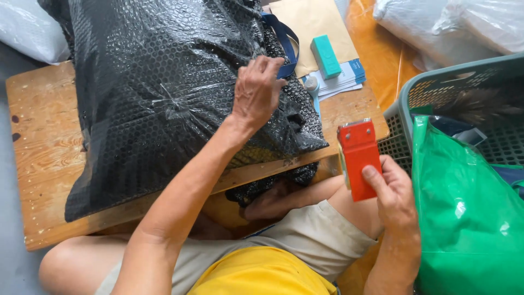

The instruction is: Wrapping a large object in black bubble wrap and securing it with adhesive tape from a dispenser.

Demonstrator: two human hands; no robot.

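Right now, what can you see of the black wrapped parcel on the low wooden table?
The black parcel is a large, soft, pillow-like bundle wrapped in black bubble wrap, glossy, with clear tape crossing its middle. It lies flat on the wooden table, covering most of it, with one corner hanging over the near edge. A dark blue strap pokes out at its far end. The left hand presses on its right side. The right hand, apart from it, holds an orange tape dispenser.

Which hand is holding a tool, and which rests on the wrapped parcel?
Right hand holds the orange tape dispenser. Left hand only presses on the black bubble-wrapped parcel.
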